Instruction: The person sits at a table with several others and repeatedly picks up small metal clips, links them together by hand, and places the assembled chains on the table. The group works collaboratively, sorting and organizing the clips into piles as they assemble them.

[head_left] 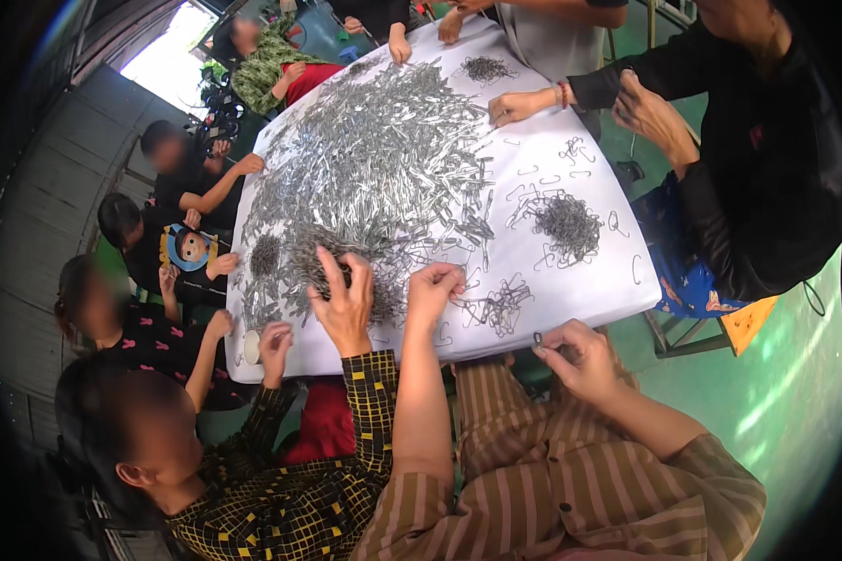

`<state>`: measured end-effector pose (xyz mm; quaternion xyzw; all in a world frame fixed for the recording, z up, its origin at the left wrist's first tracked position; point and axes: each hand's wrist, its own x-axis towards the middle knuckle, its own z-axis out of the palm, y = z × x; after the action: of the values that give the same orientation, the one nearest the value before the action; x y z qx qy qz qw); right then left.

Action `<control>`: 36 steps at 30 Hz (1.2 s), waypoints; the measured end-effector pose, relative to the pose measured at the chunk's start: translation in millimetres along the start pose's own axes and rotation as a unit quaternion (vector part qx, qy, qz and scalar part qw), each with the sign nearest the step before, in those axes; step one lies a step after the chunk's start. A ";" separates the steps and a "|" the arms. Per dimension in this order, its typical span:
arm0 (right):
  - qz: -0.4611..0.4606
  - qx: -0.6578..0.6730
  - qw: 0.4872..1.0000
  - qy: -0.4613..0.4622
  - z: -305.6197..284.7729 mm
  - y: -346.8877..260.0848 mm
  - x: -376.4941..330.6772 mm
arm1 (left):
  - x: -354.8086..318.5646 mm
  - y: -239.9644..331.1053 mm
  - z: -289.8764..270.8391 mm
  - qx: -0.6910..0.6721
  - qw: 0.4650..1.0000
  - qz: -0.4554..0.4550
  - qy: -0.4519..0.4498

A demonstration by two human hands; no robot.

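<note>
Hands: left (433, 288) on clips (499, 307), right (575, 355) pinching clip (539, 339)

Single view only: head cam, fisheye, looks steeply down and forward from above the wearer's lap. Tabletop (571, 280) fills the centre, near edge close, far edge toward the frame top. Forearms enter from the bottom edge. Straight edges bow near the rim, corners vignette black. Floor (776, 393) shows at right. No second view to overlap.
</note>
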<state>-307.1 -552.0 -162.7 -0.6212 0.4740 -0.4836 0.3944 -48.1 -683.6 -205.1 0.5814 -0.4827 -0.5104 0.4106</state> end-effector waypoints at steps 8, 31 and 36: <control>-0.005 -0.007 1.000 0.014 0.9 8.4 -6.2 | -54.1 -35.7 50.6 0.416 0.844 0.309 0.142; -0.020 -0.001 1.000 0.009 2.9 2.2 -9.0 | -50.0 -57.7 5.4 0.311 0.877 0.219 0.294; -0.019 0.000 1.000 0.003 3.0 1.3 -8.5 | -63.1 -64.5 3.1 0.407 0.838 0.248 0.265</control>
<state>-305.1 -544.0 -166.5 -0.6284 0.4636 -0.4928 0.3839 -42.9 -609.0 -255.6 0.6700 -0.6479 0.0248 0.3616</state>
